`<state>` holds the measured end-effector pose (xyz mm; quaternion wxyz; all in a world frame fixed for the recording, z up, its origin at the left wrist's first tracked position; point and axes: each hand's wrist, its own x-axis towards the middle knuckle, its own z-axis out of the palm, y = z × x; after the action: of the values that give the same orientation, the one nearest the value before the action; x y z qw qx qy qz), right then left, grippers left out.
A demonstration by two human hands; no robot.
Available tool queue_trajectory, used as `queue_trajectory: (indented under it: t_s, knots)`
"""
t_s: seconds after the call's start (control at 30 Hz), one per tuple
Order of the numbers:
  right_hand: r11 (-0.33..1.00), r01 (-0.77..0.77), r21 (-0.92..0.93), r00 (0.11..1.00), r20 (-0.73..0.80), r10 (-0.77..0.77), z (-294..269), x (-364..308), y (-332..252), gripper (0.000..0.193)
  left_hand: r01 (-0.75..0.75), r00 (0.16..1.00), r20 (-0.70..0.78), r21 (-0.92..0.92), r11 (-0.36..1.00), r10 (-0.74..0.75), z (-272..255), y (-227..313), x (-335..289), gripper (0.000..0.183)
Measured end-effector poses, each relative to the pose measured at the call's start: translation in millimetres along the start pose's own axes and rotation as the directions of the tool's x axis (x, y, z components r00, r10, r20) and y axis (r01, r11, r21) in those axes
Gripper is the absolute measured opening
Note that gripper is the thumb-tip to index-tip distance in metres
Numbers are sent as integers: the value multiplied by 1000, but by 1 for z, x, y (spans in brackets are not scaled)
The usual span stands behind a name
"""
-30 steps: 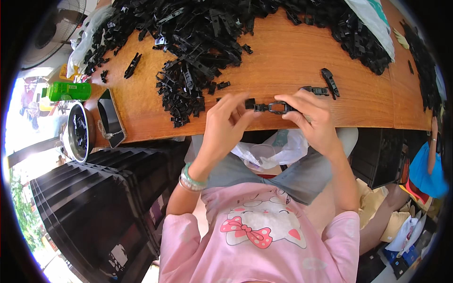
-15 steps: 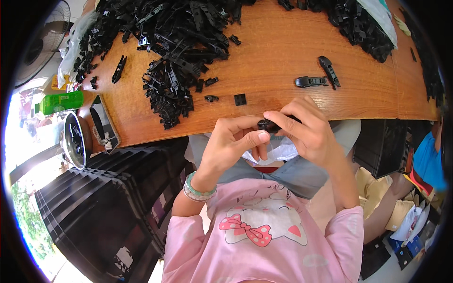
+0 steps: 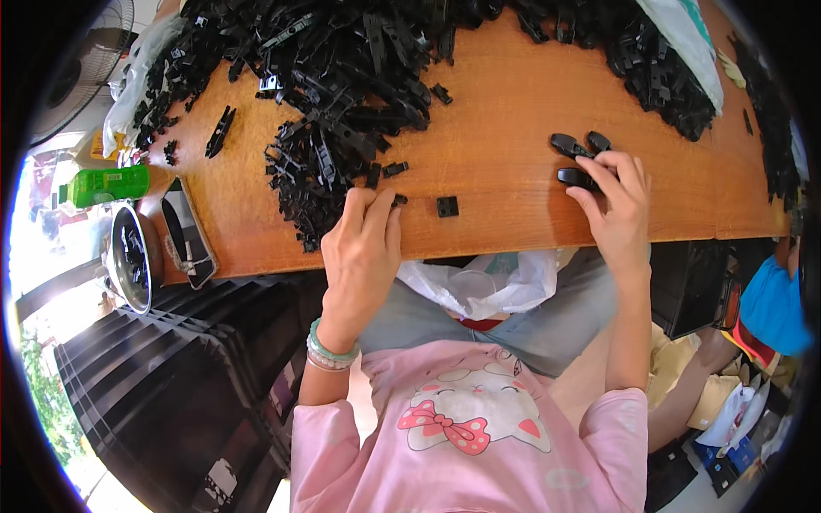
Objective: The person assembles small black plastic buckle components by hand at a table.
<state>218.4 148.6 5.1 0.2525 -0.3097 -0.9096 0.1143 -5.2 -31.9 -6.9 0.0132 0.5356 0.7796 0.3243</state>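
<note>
My left hand (image 3: 359,256) is over the table by the near edge of the small-parts heap. Its fingers are pinched together at a small black plastic part (image 3: 399,200), mostly covered by the fingertips. Just to the right lies a square black piece (image 3: 447,206). At the right, my right hand (image 3: 623,205) has a black plastic clip (image 3: 576,178) between thumb and forefinger, low over the wood. Beyond those fingers lie a second clip (image 3: 568,145) and a third clip (image 3: 598,141), the latter partly hidden.
A large heap of black plastic parts (image 3: 342,77) covers the far left of the wooden table (image 3: 505,103); another pile (image 3: 658,85) is at the far right. A phone (image 3: 184,231), a green bottle (image 3: 107,185) and a metal bowl (image 3: 150,274) are at the left. A white bag (image 3: 487,291) rests between my legs.
My hands have come apart from in front of me. The right carried the black clip to the two others at the right; the left went to the small part by the heap.
</note>
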Motion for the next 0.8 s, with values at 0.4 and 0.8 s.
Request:
queue_trajectory:
  t_s: [0.4,0.8]
  knots:
    - [981,-161,-109,974,-177,140,60,171,63,18,-38,999,5,-178,983,40,6,5,-4,25]
    - [996,93,5,962,-257,-88,76,209,14,17,-38,997,-77,-396,917,9,9,28,0,28]
